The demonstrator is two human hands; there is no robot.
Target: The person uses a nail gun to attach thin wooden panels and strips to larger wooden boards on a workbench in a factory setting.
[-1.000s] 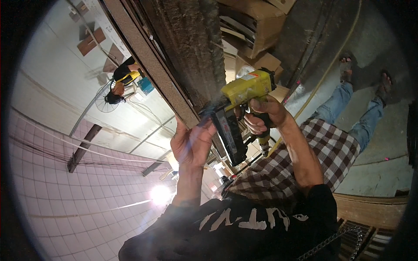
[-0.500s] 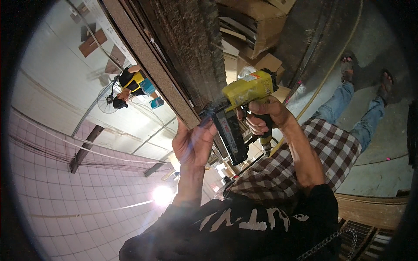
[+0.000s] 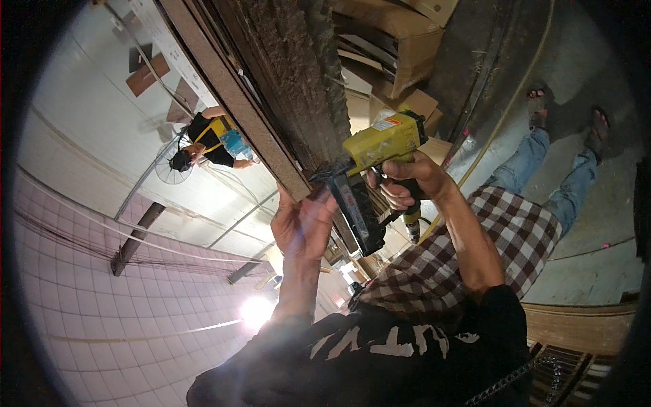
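My right hand (image 3: 415,182) is wrapped round the grip of a yellow and black nail gun (image 3: 380,144). Its nose meets the near end of a long brown wooden strip (image 3: 234,98), and its black magazine slants down between my two hands. Under that same end, my left hand (image 3: 303,227) grips the strip, palm facing up; some of its fingers are hidden behind the wood and the nose. Beside the strip runs a rough, dark brown stack edge (image 3: 298,74). An air hose fitting (image 3: 412,230) hangs below the gun's grip.
Cardboard boxes (image 3: 417,51) lie beyond the nail gun. A yellow hose (image 3: 505,129) crosses the floor at the right. Across the strip, at the left, a co-worker in a black shirt (image 3: 215,139) is near a fan (image 3: 172,169). A bright lamp (image 3: 258,312) glares at lower left.
The nail gun and my right hand have shifted slightly left, the nose still at the strip's end. The co-worker's arm has stretched toward the strip. My left hand keeps its hold.
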